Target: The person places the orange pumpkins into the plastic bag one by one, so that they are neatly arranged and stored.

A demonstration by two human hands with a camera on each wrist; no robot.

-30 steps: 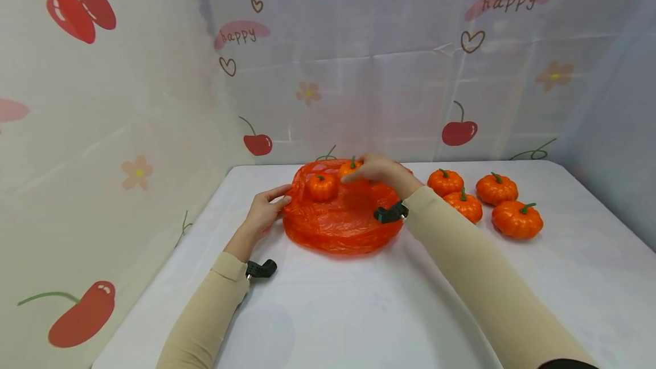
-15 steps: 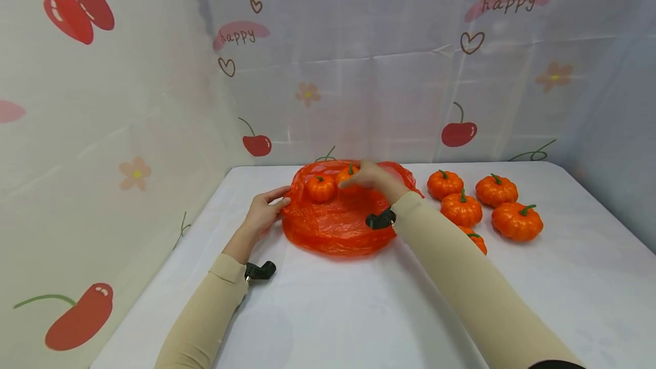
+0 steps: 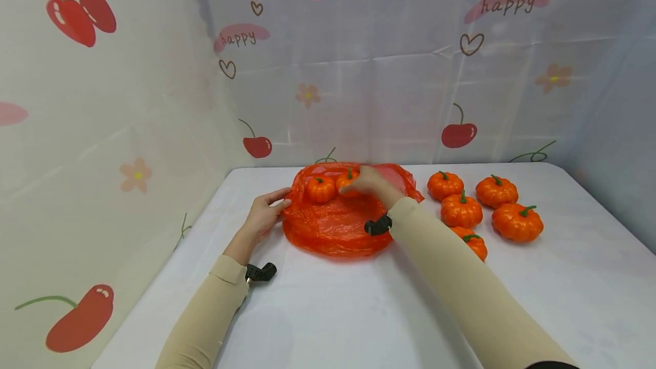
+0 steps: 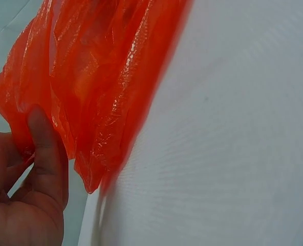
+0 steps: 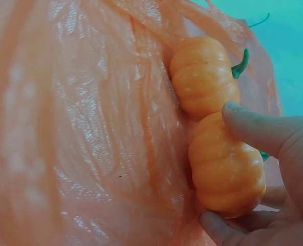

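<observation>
A red plastic bag [image 3: 338, 232] lies spread on the table with its mouth facing up. My left hand [image 3: 263, 212] pinches the bag's left edge between thumb and fingers, as the left wrist view also shows. Inside the bag sits one small orange pumpkin [image 3: 320, 189] with a green stem. Right beside it, my right hand [image 3: 366, 182] grips a second pumpkin [image 5: 225, 169], thumb on one side and fingers on the other. In the right wrist view this pumpkin meets the first pumpkin [image 5: 202, 77] side to side.
To the right of the bag, several more pumpkins stand on the white table [image 3: 328, 318], among them a back-row pumpkin [image 3: 496, 191] and a front pumpkin [image 3: 517, 222]. One pumpkin [image 3: 472, 242] is partly covered by the right sleeve. A cherry-print curtain [image 3: 389, 101] hangs behind.
My right hand has lowered the gripped pumpkin slightly within the bag. The right forearm has shifted left, uncovering another pumpkin at the right. The left hand keeps its place.
</observation>
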